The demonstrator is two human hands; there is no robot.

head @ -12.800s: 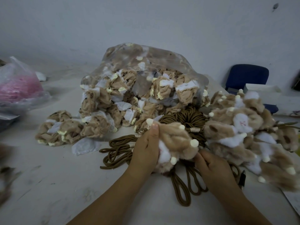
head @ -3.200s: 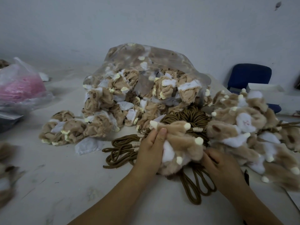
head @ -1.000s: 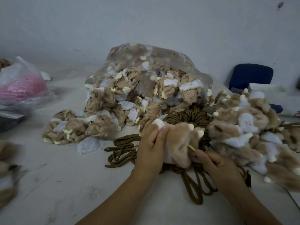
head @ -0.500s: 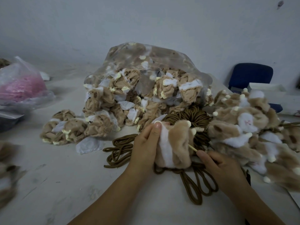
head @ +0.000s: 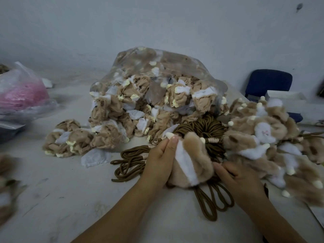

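Observation:
A tan and white plush toy skin [head: 192, 163] with cream tips stands between my hands on the white table [head: 61, 199]. My left hand [head: 157, 165] grips its left side, fingertips up at a cream tip. From the lower right, my right hand [head: 242, 181] has its thumb against the plush and its fingers curled under the edge. Whether those fingers hold anything else is hidden. Under and behind the plush lies a bundle of brown cords [head: 129, 160].
A clear plastic bag [head: 157, 81] of inside-out tan skins lies behind, with loose skins [head: 73, 141] spilled to the left. Furry plush toys [head: 263, 137] are heaped at right. A bag with pink contents [head: 21, 92] is far left; a blue chair [head: 268, 81] is back right.
A thin stick showed between my right fingers and the plush before; now it is out of sight and my right hand has closed in on the plush. The plush has turned, white stripe forward.

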